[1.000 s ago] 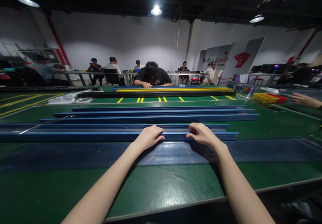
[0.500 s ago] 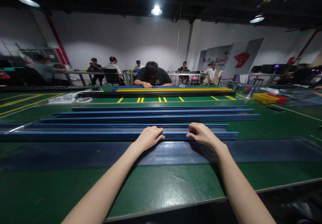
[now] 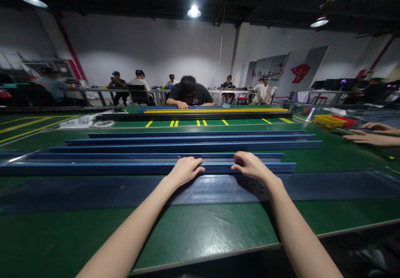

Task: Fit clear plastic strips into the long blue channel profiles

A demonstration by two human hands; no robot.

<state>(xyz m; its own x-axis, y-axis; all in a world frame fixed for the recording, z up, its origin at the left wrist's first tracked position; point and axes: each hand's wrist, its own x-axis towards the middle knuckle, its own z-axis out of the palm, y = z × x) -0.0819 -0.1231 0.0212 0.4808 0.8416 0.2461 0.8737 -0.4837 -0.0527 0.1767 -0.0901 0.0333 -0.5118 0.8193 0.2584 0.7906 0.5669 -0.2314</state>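
Observation:
A long blue channel rail lies across the green table, nearest of several such rails. My left hand is curled over its near edge at the middle, fingers closed on it. My right hand grips the same rail a little to the right, fingers wrapped over the top. A dark glossy strip runs along the table just in front of the rail, under my wrists.
More blue rails lie parallel behind. A person in black bends over yellow and blue rails at the far side. Another person's hands rest on the table at the right, near a yellow tray. Other people sit at far tables.
My hands stay on the rail without moving. Another person's two hands have come into view on the table at the right edge.

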